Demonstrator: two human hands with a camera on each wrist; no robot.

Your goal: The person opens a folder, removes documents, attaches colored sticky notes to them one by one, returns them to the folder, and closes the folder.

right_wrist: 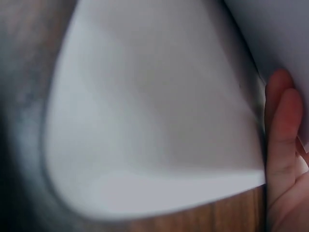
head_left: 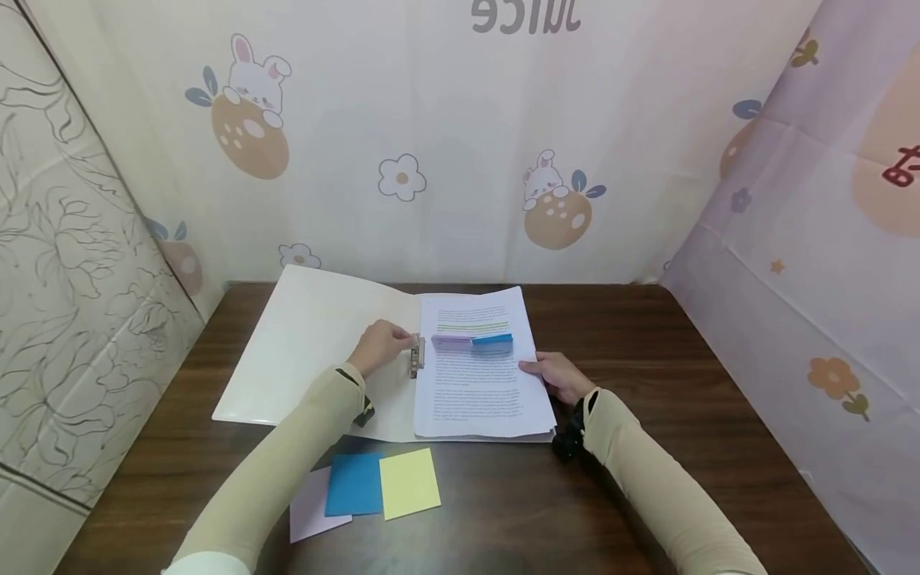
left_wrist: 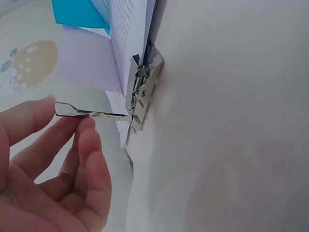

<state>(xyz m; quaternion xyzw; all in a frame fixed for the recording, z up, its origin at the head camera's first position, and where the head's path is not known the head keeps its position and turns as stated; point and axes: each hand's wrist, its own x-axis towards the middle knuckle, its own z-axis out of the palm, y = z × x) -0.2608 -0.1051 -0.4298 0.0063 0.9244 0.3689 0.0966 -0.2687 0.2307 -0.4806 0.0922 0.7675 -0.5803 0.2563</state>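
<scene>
An open white folder (head_left: 323, 319) lies on the table, with a metal clip (head_left: 414, 356) along its spine. My left hand (head_left: 379, 347) pinches the clip's lever (left_wrist: 91, 114) between thumb and fingers; in the left wrist view the lever stands up from the clip base (left_wrist: 140, 96). A stack of printed sheets (head_left: 470, 399) lies on the folder's right side, its left edge at the clip. My right hand (head_left: 564, 375) holds the stack's right edge, with fingers (right_wrist: 287, 116) under the paper in the right wrist view. Purple (head_left: 451, 343) and blue (head_left: 492, 339) sticky notes stick up from the top sheet.
Purple (head_left: 312, 507), blue (head_left: 354, 485) and yellow (head_left: 410, 483) sticky-note pads lie on the dark wooden table (head_left: 517, 511) in front of the folder. A patterned curtain (head_left: 460, 224) hangs behind the table's far edge, with more at both sides.
</scene>
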